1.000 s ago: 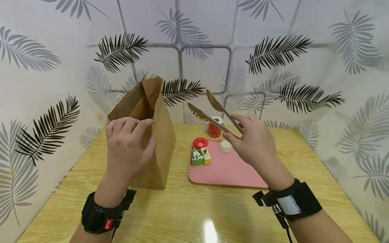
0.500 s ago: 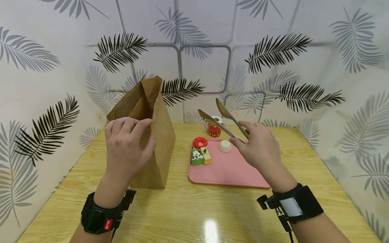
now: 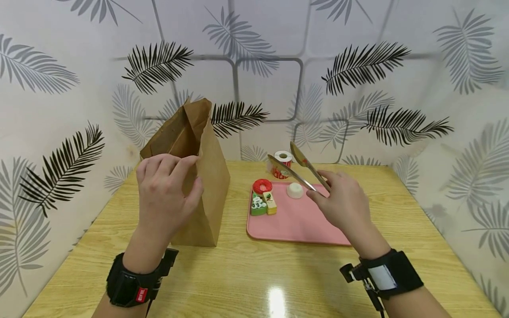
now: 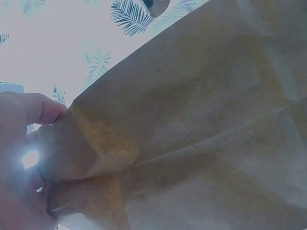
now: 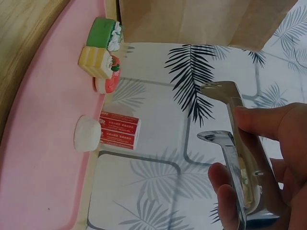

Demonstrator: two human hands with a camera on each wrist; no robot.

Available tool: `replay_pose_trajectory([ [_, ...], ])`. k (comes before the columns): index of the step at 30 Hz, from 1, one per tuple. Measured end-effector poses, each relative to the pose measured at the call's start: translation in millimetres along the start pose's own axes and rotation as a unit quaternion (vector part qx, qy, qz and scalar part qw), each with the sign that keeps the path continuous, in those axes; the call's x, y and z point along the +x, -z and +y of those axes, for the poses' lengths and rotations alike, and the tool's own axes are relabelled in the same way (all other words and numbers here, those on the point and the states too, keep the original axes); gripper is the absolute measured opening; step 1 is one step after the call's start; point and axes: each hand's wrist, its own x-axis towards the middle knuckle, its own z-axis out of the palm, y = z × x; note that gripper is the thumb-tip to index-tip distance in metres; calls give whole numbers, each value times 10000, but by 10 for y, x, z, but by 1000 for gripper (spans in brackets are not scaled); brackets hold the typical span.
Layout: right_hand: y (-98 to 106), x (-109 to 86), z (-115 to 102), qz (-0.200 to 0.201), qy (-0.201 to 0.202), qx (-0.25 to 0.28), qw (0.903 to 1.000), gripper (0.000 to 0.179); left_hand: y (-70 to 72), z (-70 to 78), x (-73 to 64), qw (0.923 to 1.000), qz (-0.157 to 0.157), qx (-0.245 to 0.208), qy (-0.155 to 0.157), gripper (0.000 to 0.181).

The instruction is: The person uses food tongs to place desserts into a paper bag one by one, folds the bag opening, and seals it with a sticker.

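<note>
With its fingers curled over the near rim, my left hand grips the brown paper bag, which stands upright with its mouth open. The left wrist view shows the fingers and thumb on the bag's edge. My right hand holds metal tongs, their arms apart and nothing between the tips. Below and left of the tongs, a pink tray carries a red toy doughnut, a green-sided cake piece, a yellow cake piece and a round white piece.
A roll of red-and-white labels stands behind the tray, partly hidden by the tongs. All of this sits on a wood-grain table. A leaf-patterned cloth rises behind and along both sides.
My right hand has moved down and slightly right, lowering the tongs from above the label roll toward the tray. The left hand and the bag have stayed in place.
</note>
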Motion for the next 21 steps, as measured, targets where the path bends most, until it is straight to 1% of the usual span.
replay_pose_trajectory([
  [9,-79,-3,109,-29,-77,-35,10000,61,-3,-18,-10,10000,-10,-20,-15,25],
  [15,-129,-14,155,-210,-192,-30,9996,62,-9,-33,-18,10000,18,12,-49,24],
  [21,-205,-19,210,-282,-289,-39,9992,61,-7,-44,-18,10000,51,26,-70,25],
])
